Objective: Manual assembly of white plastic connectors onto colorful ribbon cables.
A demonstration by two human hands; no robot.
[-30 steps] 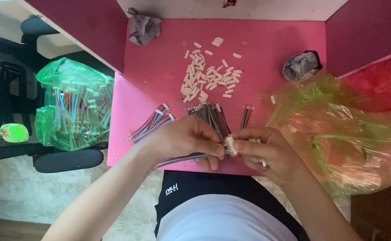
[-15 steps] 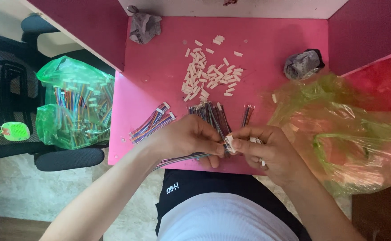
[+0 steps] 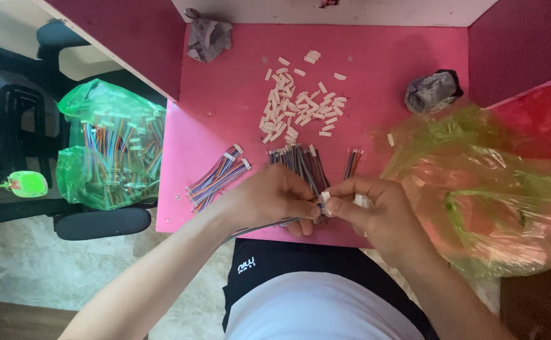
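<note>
**K:** Across the bench, biggest first: flat pink tabletop (image 3: 376,94) with maroon side walls. Crumpled yellow-green translucent plastic bag (image 3: 483,195) on its right side, mostly slack. Second green plastic bag (image 3: 108,151), stuffed with multicoloured wire looms, on the black office chair (image 3: 23,145) off the table's left edge.

**R:** Smaller stuff?

**K:** Scattered heap of small white plastic connector housings (image 3: 300,107) at mid-table. Dark bundle of thin wires (image 3: 300,160) fanned just below it, touching the left hand. Loose set of multicoloured ribbon-style wire leads (image 3: 215,176) to the left, a short separate few (image 3: 352,162) to the right. Two balls of crumpled grey paper, one at top left (image 3: 207,36), one at right (image 3: 431,91). Green key fob (image 3: 27,184) hanging by the chair.

**R:** Hands?

**K:** Both at the near table edge, fingertips meeting. Left hand (image 3: 272,198) curled, thumb and forefinger pinching a thin grey wire lead (image 3: 259,225) that trails back under the wrist. Right hand (image 3: 376,208) pinching a small white connector housing (image 3: 326,196) against the wire's end. Housing and wire tip touching, right between the two pinches.

**R:** Change over the last second?

**K:** Almost none. Same pinch both sides, same spot, heap and bundles unmoved. Reads as fine seating work at the fingertips, not a reach or a put-down. Cannot tell whether the wire end is fully inside the housing; too small.
</note>
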